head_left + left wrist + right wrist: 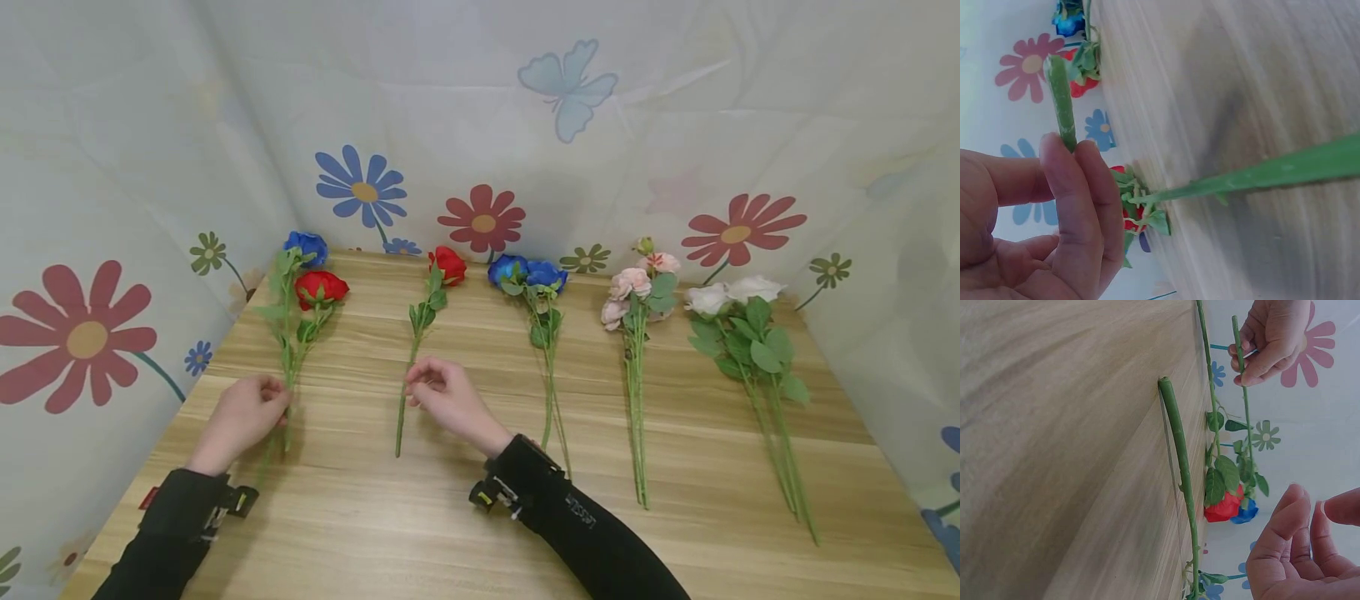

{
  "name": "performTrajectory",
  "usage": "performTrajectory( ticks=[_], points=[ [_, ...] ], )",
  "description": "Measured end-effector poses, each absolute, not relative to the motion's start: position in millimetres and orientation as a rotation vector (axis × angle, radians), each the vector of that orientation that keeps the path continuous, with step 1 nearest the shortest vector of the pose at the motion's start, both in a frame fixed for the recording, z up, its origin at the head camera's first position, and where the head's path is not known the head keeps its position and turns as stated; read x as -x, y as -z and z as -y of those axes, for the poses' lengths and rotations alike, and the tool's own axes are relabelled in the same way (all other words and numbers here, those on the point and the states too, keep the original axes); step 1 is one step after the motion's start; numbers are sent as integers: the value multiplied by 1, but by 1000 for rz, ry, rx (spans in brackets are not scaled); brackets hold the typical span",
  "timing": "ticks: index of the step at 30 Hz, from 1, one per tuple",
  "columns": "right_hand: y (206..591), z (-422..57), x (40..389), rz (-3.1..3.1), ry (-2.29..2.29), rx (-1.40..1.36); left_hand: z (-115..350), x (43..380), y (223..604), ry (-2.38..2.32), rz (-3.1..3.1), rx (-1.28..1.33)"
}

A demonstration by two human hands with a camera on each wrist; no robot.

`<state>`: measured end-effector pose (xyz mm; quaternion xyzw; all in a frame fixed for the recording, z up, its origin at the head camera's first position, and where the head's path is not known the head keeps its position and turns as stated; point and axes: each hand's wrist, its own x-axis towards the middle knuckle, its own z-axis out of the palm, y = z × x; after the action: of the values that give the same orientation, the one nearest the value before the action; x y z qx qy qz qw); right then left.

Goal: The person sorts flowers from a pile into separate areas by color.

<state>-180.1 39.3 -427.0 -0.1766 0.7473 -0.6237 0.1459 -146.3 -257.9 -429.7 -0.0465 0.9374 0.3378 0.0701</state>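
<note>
At the left side of the table, my left hand [243, 417] pinches the stem of a blue artificial rose [306, 248] between thumb and fingertips. The cut end of this stem [1061, 103] sticks out past the fingers in the left wrist view. Beside it lies a red rose [322, 289], its stem [1260, 173] along the tabletop. My right hand [453, 402] hovers by the stem of a second red rose [447, 265]. Its fingers are loosely curled with nothing between them, and that stem [1179, 444] lies apart from them in the right wrist view.
To the right on the wooden table [337, 517] lie a pair of blue roses [546, 275], a pink bunch [630, 285] and white roses [753, 289], stems towards me. A flower-printed curtain [450, 83] hangs behind and at both sides.
</note>
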Motion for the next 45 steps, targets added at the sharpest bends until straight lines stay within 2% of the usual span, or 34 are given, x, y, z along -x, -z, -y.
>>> performTrajectory(
  ticks=[9,25,45],
  points=[
    [425,-45,182,-2178,1802,474,245,144,419,-1094,-2887,146],
    [422,-67,194,-2247,1818,358,203,147,404,-1321,-2849,-26],
    [411,-98,213,-2181,1872,244,119,159,416,-1449,-2644,-284]
  ],
)
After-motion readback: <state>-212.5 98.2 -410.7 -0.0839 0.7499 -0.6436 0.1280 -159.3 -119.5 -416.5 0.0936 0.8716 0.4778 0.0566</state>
